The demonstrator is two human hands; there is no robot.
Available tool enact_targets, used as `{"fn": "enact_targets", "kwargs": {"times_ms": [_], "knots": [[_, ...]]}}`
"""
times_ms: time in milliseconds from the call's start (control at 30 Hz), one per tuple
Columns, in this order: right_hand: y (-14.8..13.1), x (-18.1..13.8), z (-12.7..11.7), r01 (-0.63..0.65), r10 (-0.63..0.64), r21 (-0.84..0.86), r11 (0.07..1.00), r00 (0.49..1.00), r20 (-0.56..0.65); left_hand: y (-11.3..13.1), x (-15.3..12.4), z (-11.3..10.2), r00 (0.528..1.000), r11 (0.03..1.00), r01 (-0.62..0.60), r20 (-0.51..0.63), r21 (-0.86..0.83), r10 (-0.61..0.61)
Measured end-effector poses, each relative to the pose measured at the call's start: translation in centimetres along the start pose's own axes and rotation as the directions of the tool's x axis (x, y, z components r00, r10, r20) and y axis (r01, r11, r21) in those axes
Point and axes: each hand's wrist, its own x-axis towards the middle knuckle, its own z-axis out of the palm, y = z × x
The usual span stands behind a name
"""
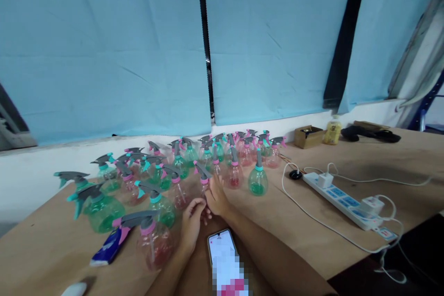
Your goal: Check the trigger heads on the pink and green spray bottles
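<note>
My left hand (194,217) is low over the table, its fingers curled in and the thumb against them; what they hold, if anything, cannot be made out. Close beside it, my right hand (217,198) is closed, its fingertips partly hidden. Just behind my right hand stands a pink spray bottle (204,188) with a grey and pink trigger head, its body partly covered. Another pink spray bottle (180,194) stands to its left, and a green spray bottle (258,182) stands to the right. Below my hands lies a phone (222,247) with its screen lit.
Several more pink and green spray bottles (104,215) spread left and back. A blue packet (108,247) lies front left. At right are a white power strip (340,201) with plugs and cables, a cardboard box (308,138), a yellow bottle (333,132) and a dark object (371,134).
</note>
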Motion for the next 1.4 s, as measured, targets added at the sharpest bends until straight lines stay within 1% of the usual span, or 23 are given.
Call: {"fn": "enact_targets", "kwargs": {"times_ms": [133,233,467,600,700,800,900,1000,1133,1267,1400], "knots": [[0.0,0.4,-0.3,-0.033,0.036,-0.036,0.999,0.996,0.076,-0.5,0.3,-0.1,0.998,1.0,0.029,-0.052,0.004,-0.029],[0.1,0.5,-0.6,-0.021,0.023,-0.027,0.999,0.994,0.105,-0.5,0.6,-0.2,0.993,0.998,0.059,-0.105,0.0,-0.059],[0.2,0.5,-0.2,-0.014,0.015,-0.027,1.0,1.0,0.023,-0.3,0.6,-0.2,0.986,0.993,0.094,-0.131,-0.073,-0.103],[-0.2,0.3,0.3,-0.08,0.08,0.006,0.997,0.997,-0.022,-1.0,0.9,-0.4,0.98,0.989,0.104,-0.158,-0.106,-0.12],[-0.6,0.1,0.6,-0.13,0.131,0.056,0.99,0.991,-0.03,-1.4,1.2,-0.6,0.979,0.986,0.108,-0.157,-0.125,-0.127],[-1.0,0.1,0.2,-0.146,0.152,0.099,0.984,0.987,-0.058,-1.4,1.3,-0.6,0.981,0.982,0.12,-0.135,-0.149,-0.14],[-1.1,0.4,-0.6,-0.132,0.143,0.091,0.987,0.98,-0.138,-0.9,1.2,-0.5,0.978,0.976,0.137,-0.132,-0.167,-0.16],[-0.4,0.6,-1.2,-0.147,0.148,0.022,0.989,0.973,-0.177,-0.5,1.1,-0.4,0.974,0.974,0.153,-0.139,-0.168,-0.177],[1.3,0.4,-1.1,-0.164,0.151,-0.066,0.984,0.974,-0.169,-0.3,1.0,-0.5,0.974,0.971,0.167,-0.123,-0.172,-0.189],[2.7,0.4,-0.4,-0.116,0.105,-0.069,0.991,0.983,-0.149,-0.3,1.1,-0.5,0.977,0.971,0.173,-0.094,-0.167,-0.19],[3.3,1.2,0.1,-0.093,0.086,-0.055,0.994,0.991,-0.107,-0.5,1.2,-0.5,0.976,0.973,0.194,-0.079,-0.125,-0.205]]}}
